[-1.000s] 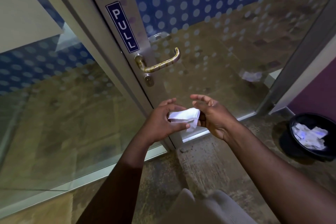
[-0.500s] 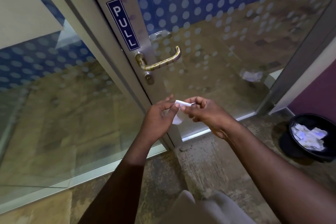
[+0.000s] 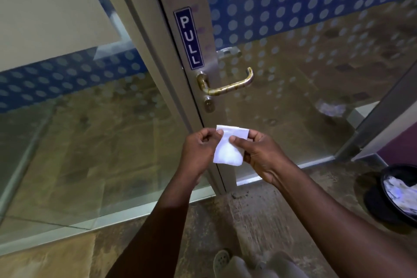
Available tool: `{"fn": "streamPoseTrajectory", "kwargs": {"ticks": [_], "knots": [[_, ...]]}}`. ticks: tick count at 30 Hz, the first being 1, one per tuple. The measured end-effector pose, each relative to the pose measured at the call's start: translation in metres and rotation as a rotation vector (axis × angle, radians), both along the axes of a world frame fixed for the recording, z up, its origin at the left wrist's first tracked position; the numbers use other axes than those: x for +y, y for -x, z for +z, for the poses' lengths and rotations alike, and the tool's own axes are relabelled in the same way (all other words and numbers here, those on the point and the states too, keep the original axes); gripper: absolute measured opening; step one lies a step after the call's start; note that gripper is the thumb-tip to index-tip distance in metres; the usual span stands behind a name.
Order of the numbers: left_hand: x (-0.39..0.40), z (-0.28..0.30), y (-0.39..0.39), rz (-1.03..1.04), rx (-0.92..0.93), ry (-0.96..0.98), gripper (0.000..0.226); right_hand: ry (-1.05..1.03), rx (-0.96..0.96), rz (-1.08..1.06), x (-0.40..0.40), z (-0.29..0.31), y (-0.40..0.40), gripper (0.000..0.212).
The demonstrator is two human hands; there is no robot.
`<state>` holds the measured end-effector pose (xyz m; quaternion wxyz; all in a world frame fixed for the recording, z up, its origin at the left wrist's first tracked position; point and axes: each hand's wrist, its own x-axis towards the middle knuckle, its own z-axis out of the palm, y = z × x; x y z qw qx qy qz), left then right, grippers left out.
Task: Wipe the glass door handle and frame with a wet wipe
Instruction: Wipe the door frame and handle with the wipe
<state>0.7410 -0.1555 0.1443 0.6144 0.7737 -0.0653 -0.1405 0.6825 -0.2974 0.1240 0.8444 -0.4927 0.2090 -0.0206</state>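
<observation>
The white wet wipe [image 3: 229,145] is soft and square, and it hangs between both hands. The left hand [image 3: 199,149] pinches its top left corner. The right hand [image 3: 259,151] pinches its top right edge with thumb and fingers. Above them, the curved door handle [image 3: 228,84] is shiny gold metal with brown stains. The door frame [image 3: 178,56] is smooth grey metal with a blue PULL sign [image 3: 189,38].

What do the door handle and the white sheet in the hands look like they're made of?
Door handle: looks like brass-toned metal, glossy, with darker streaks that may be tarnish or grime. White sheet: thin, soft, limp, probably a nonwoven wet wipe or tissue.
</observation>
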Motion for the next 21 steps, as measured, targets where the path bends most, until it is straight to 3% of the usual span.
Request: {"fn": "streamPoseTrajectory", "kwargs": {"ticks": [5, 10, 17, 21], "knots": [[0.014, 0.032, -0.039, -0.004, -0.091, 0.027, 0.011, 0.113, -0.062, 0.016, 0.013, 0.036, -0.025, 0.031], [0.012, 0.085, -0.079, 0.003, -0.466, -0.064, 0.009, 0.218, -0.154, -0.119, 0.022, 0.094, -0.059, 0.024], [0.003, 0.165, -0.102, 0.163, -1.082, -0.153, 0.010, 0.233, -0.291, -0.617, -0.006, 0.177, -0.094, 0.006], [-0.002, 0.212, -0.115, 0.385, -1.492, -0.217, 0.016, 0.587, -0.503, -0.867, -0.007, 0.214, -0.114, 0.024]]}}
